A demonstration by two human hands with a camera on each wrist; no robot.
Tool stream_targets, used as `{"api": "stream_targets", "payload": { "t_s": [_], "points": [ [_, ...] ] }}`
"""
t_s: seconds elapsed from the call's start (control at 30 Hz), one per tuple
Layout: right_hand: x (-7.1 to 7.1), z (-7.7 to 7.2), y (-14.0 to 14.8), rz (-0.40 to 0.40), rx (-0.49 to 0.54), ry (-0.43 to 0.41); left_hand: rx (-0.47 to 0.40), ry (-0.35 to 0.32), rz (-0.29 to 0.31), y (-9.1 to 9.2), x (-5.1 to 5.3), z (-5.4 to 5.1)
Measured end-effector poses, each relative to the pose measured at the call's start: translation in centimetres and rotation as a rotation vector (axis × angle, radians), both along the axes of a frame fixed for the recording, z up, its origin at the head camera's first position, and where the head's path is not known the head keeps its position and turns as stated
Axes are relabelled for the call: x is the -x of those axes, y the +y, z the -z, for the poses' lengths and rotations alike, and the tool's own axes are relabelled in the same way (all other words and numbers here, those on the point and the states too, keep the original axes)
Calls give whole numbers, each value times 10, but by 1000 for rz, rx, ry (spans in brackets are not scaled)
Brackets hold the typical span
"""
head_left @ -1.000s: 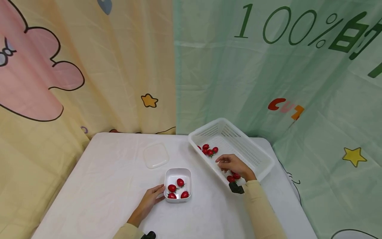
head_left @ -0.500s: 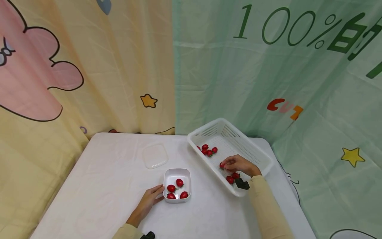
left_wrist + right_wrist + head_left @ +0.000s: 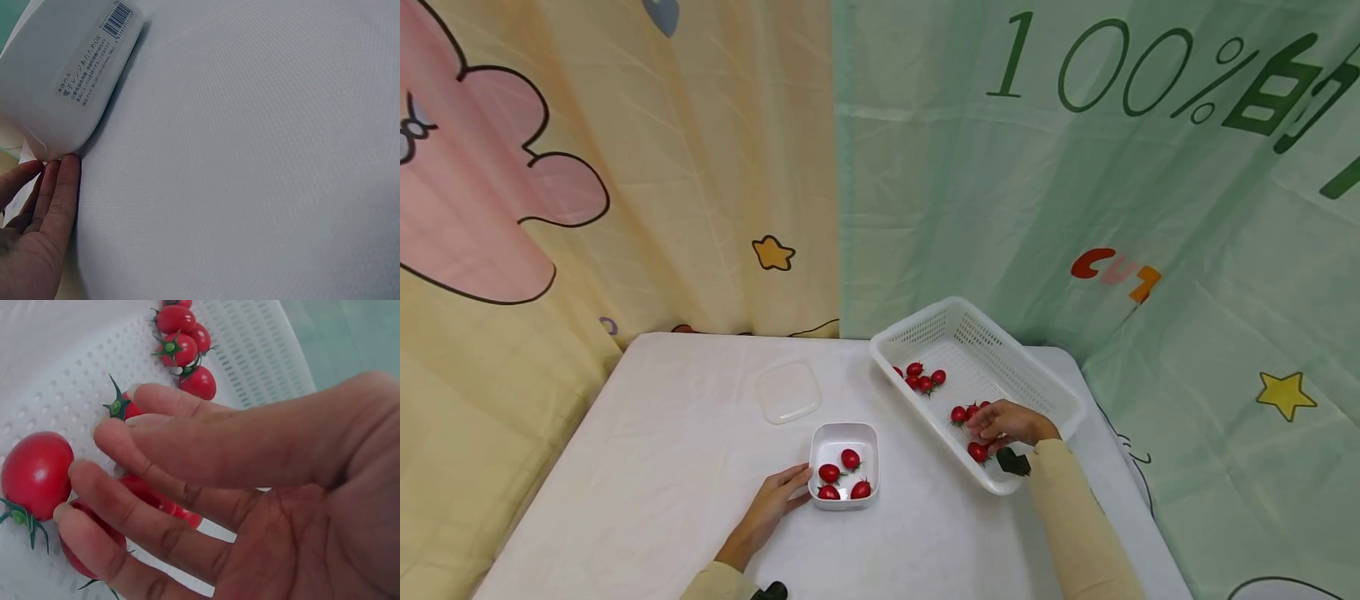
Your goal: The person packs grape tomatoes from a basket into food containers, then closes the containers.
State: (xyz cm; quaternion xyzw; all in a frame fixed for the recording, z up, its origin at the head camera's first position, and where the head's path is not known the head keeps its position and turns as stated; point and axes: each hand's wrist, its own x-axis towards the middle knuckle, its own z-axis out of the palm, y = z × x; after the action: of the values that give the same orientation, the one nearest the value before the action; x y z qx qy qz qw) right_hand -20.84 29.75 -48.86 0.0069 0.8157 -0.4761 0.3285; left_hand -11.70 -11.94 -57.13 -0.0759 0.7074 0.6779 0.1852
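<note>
My left hand [image 3: 767, 508] touches the left side of a small white square box [image 3: 844, 505], which holds several red cherry tomatoes [image 3: 850, 458]. In the left wrist view, its fairly straight fingertips [image 3: 70, 169] meet the box's lower corner, below a printed label [image 3: 87, 62]. The right hand [image 3: 1007, 422] is inside a white perforated basket [image 3: 917, 329], low over a cluster of cherry tomatoes [image 3: 958, 414]. Seen from the right wrist, its fingers are loosely bent beside a large-looking tomato [image 3: 39, 475] and partly cover others. No tomato is pinched between thumb and fingers.
Behind the small box lies a translucent lid [image 3: 788, 392] on the white-covered table [image 3: 625, 467]. Another cluster of tomatoes [image 3: 925, 383] sits at the basket's far-left side. Printed yellow and green curtains [image 3: 955, 208] hang behind the table.
My right hand first reached a tomato in the basket, then shifted slightly right over neighbouring ones, uncovering more of them. The left hand and the small box stay put.
</note>
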Motion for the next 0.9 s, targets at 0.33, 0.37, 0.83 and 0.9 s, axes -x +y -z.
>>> {"api": "stream_targets", "payload": {
  "t_s": [0.33,0.37,0.83,0.9],
  "points": [
    [1,3,-5,-6,-157,-44,-1,0,-6,0,0,0],
    [1,4,-6,-5,-163,-59,-1,1,-7,-1,-1,0],
    [-1,13,-8,-62,-85,-180,-17,0,3,-1,-1,-1],
    [-1,15,-8,-67,-80,-180,-22,2,-1,-1,-1,-1]
  ]
}}
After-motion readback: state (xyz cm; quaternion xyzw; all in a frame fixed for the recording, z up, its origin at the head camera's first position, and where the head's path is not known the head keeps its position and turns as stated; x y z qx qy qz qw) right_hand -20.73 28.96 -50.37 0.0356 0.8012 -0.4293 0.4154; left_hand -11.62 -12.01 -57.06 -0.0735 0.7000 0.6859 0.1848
